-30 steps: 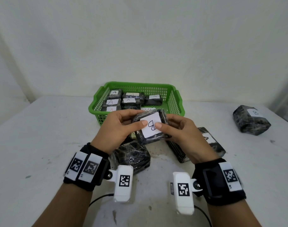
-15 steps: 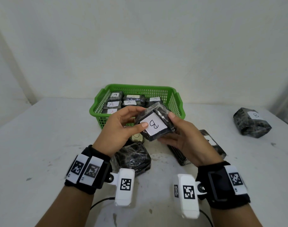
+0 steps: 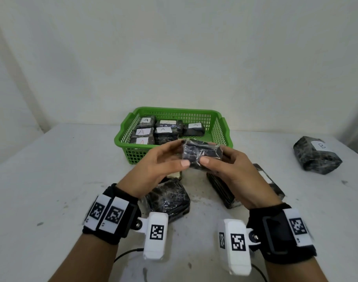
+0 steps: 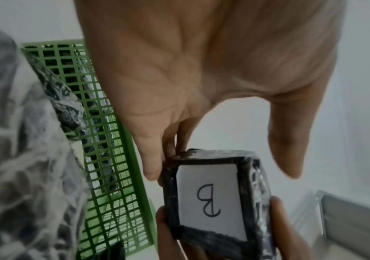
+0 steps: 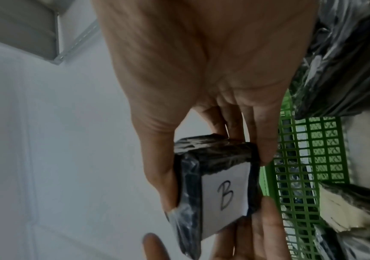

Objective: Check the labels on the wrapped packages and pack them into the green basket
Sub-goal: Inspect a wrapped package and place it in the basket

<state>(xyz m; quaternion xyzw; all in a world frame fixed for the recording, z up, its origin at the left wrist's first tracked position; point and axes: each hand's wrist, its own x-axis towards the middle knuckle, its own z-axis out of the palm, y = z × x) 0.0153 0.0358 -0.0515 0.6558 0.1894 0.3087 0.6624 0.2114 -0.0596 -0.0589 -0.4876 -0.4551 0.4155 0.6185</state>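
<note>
Both hands hold one black wrapped package (image 3: 202, 153) in the air just in front of the green basket (image 3: 137, 153). My left hand (image 3: 182, 152) has its fingers on the package's far left edge and its thumb near the front edge. From the other end my right hand (image 3: 213, 154) grips it, thumb in front and fingers behind. The head view shows only black wrap. Its white label B (image 4: 210, 198) faces down, as both wrist views show (image 5: 224, 193). Several packages labelled A (image 3: 145, 131) lie in the basket.
A bulky package marked B (image 3: 316, 155) sits at the table's far right. A dark package (image 3: 168, 198) lies under my left wrist, a flat one (image 3: 225, 190) under my right hand. The white wall stands close behind the basket.
The package has been turned over: its label B faced up toward the head camera and now faces down. Both hands still hold it and have moved slightly toward the basket.
</note>
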